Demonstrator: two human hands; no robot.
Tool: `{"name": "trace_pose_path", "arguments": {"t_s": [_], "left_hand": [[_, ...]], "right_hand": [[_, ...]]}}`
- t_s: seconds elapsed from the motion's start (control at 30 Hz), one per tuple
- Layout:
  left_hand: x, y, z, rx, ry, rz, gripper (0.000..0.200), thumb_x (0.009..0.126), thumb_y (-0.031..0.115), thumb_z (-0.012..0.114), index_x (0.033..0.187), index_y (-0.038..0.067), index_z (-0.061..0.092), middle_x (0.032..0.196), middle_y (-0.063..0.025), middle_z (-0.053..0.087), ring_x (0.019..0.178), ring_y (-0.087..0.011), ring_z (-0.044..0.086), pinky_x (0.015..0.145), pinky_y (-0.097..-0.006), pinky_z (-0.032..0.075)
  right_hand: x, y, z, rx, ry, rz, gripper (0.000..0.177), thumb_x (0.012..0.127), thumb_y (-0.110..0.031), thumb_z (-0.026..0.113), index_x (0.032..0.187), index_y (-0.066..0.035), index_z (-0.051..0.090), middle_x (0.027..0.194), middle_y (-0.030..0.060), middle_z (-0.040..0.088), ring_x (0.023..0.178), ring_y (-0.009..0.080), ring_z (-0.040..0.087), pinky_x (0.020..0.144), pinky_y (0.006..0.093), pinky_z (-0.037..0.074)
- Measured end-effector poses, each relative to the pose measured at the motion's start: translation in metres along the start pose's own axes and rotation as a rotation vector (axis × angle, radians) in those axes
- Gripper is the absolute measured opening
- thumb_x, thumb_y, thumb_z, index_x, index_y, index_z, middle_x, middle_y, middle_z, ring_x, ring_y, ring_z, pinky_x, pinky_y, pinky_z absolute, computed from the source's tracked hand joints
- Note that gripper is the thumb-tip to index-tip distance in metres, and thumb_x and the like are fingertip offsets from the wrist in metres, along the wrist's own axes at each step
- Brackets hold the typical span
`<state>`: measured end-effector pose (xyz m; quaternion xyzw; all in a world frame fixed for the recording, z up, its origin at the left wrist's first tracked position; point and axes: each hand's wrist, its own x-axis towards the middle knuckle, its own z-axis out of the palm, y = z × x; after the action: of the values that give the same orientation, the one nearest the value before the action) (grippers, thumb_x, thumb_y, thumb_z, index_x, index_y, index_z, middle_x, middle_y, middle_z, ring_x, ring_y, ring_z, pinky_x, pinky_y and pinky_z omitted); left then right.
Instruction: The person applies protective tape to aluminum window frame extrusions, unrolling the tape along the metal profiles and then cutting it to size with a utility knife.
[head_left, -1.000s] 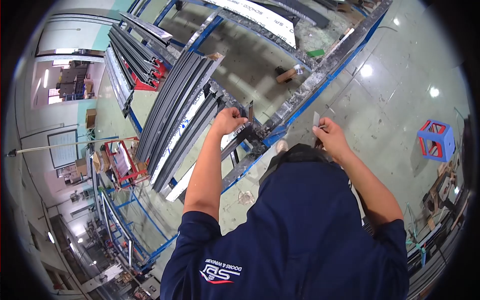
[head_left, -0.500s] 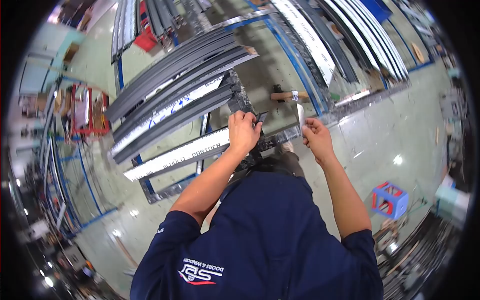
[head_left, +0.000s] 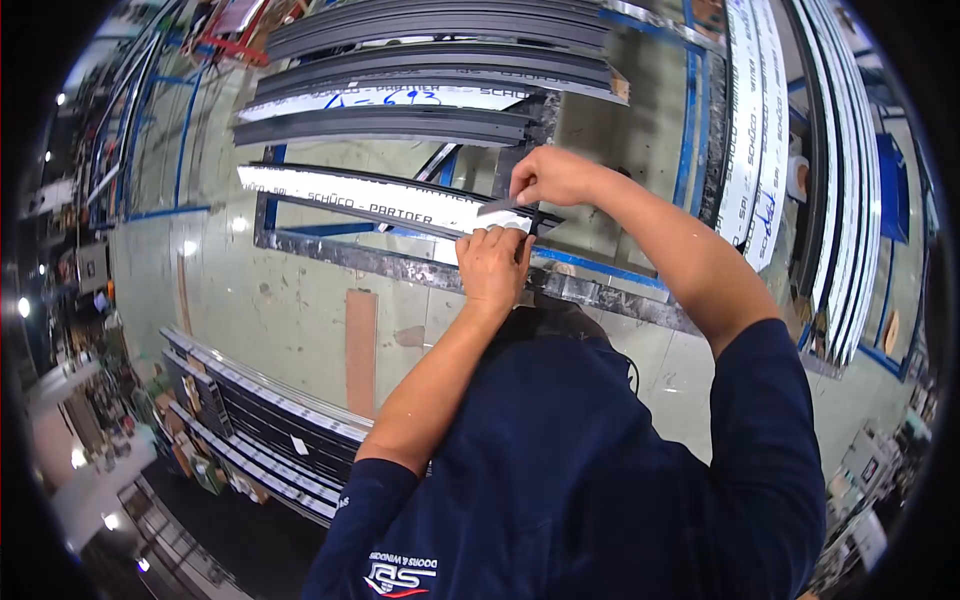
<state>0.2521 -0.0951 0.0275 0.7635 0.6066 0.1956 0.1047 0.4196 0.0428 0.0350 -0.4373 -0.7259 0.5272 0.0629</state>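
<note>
My left hand (head_left: 490, 265) is closed over the near edge of a profile (head_left: 370, 207) wrapped in white printed film, at its right end. Just above it, my right hand (head_left: 545, 177) pinches a thin grey strip (head_left: 497, 207), which lies over that same end. The profile rests across the metal frame of a bench (head_left: 390, 262). Behind it lie several dark grey profiles (head_left: 380, 125), side by side, one bearing blue handwriting on its film.
More film-covered profiles (head_left: 750, 130) stand at the right, beside a blue frame bar (head_left: 690, 130). A brown board (head_left: 361, 350) lies on the floor, with stacked long profiles (head_left: 265, 400) at lower left. A red rack (head_left: 235, 50) is at upper left.
The view has turned. My right hand has moved from beside the bench to the profile's end, bringing the strip close to my left hand, which stays at that end.
</note>
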Motion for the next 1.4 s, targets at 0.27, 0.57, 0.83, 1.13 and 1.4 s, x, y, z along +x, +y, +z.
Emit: {"name": "trace_pose_path", "arguments": {"t_s": [0.27, 0.57, 0.83, 1.13, 1.4], "left_hand": [[0.0, 0.009, -0.007, 0.038, 0.147, -0.002, 0.013, 0.08, 0.023, 0.075, 0.08, 0.014, 0.065, 0.081, -0.001, 0.058, 0.083, -0.0232, 0.054, 0.081, -0.0392, 0.037], [0.0, 0.02, -0.006, 0.09, 0.118, -0.048, 0.017, 0.079, 0.027, 0.076, 0.09, 0.016, 0.07, 0.093, -0.0013, 0.06, 0.094, -0.0244, 0.054, 0.089, -0.0418, 0.035], [0.009, 0.039, 0.013, 0.076, 0.044, -0.126, 0.017, 0.079, 0.028, 0.076, 0.089, 0.015, 0.071, 0.094, -0.0013, 0.063, 0.097, -0.0251, 0.055, 0.091, -0.042, 0.036], [0.016, 0.04, 0.019, 0.052, 0.128, -0.15, 0.017, 0.081, 0.026, 0.076, 0.081, 0.011, 0.068, 0.086, -0.0045, 0.064, 0.089, -0.0285, 0.056, 0.083, -0.0411, 0.041], [0.014, 0.045, 0.028, -0.007, 0.153, -0.188, 0.021, 0.078, 0.024, 0.079, 0.083, 0.009, 0.065, 0.087, -0.0069, 0.062, 0.086, -0.0305, 0.056, 0.078, -0.0434, 0.043]], "right_hand": [[0.025, -0.008, 0.0, -0.219, -0.366, -0.033, 0.014, 0.077, -0.01, 0.079, 0.089, -0.005, 0.073, 0.083, 0.0065, 0.072, 0.077, 0.0193, 0.066, 0.069, 0.0351, 0.051], [0.024, -0.002, -0.001, -0.19, -0.43, -0.167, 0.019, 0.072, -0.009, 0.082, 0.083, -0.003, 0.067, 0.076, 0.0054, 0.068, 0.07, 0.0169, 0.062, 0.064, 0.0342, 0.05], [0.031, 0.014, 0.002, -0.285, -0.352, -0.179, 0.017, 0.068, -0.016, 0.079, 0.077, -0.005, 0.07, 0.075, 0.0092, 0.07, 0.071, 0.0231, 0.066, 0.063, 0.0368, 0.051], [0.031, 0.009, 0.008, -0.399, -0.332, -0.151, 0.019, 0.067, -0.018, 0.079, 0.079, -0.006, 0.071, 0.079, 0.0115, 0.071, 0.074, 0.0274, 0.067, 0.065, 0.0391, 0.052], [0.037, 0.013, 0.009, -0.381, -0.346, -0.153, 0.016, 0.068, -0.016, 0.076, 0.078, -0.006, 0.071, 0.079, 0.0122, 0.071, 0.074, 0.0283, 0.067, 0.064, 0.0399, 0.052]]}}
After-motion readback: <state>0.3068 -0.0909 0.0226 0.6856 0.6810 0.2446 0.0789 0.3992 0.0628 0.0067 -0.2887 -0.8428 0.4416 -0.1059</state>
